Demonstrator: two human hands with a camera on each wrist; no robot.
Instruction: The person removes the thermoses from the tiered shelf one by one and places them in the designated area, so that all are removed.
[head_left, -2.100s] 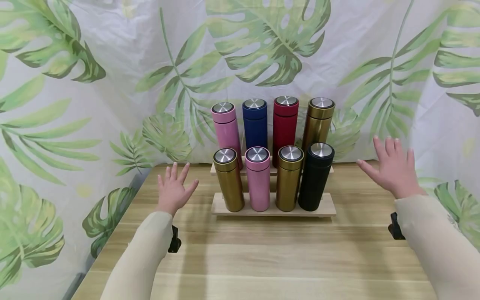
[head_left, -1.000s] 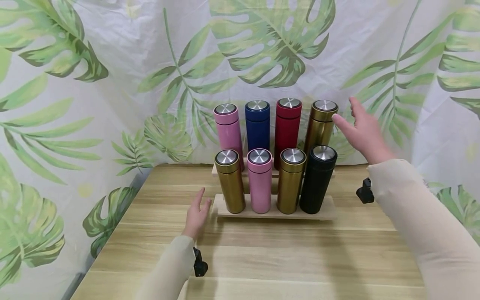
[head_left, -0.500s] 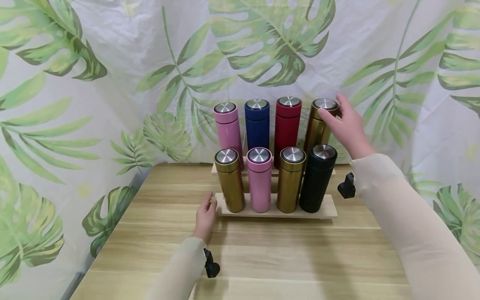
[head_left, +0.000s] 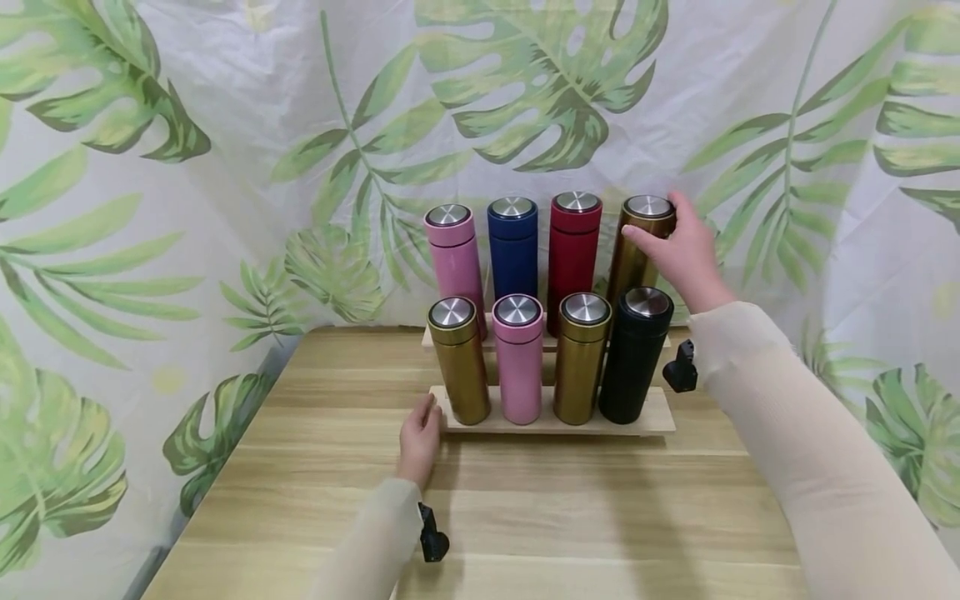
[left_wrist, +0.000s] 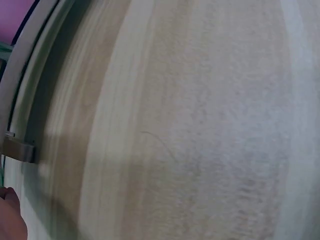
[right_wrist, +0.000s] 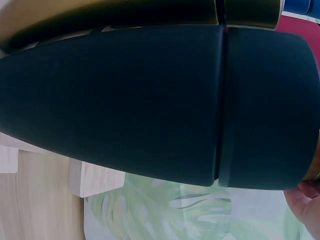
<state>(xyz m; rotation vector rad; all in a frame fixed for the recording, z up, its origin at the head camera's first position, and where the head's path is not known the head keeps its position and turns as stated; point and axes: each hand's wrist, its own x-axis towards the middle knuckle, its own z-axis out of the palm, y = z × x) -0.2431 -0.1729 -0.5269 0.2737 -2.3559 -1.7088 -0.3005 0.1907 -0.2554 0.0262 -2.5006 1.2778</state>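
At the back right of a two-tier wooden rack (head_left: pixel 540 427), my right hand (head_left: pixel 687 254) grips the upper part of a gold thermos bottle (head_left: pixel 630 265). Its thumb lies across the front and its fingers go round the far right side. A black bottle (head_left: pixel 633 367) stands just in front and fills most of the right wrist view. My left hand (head_left: pixel 420 437) holds the left end of the rack's lower board, its fingers partly hidden. In the left wrist view only a bit of that hand (left_wrist: pixel 12 215) shows, by the rack's foot (left_wrist: pixel 19 149).
The back row also has a pink bottle (head_left: pixel 457 267), a blue bottle (head_left: pixel 513 258) and a red bottle (head_left: pixel 573 258). In front stand two gold bottles (head_left: pixel 465 375) and a pink bottle (head_left: pixel 519 375). A leaf-print cloth (head_left: pixel 225 167) hangs behind the wood-grain table (head_left: pixel 570 525).
Both hands have come inward from beside the rack. My right hand has closed round the back gold bottle; my left hand has reached the rack's left end. The bottles stand where they were.
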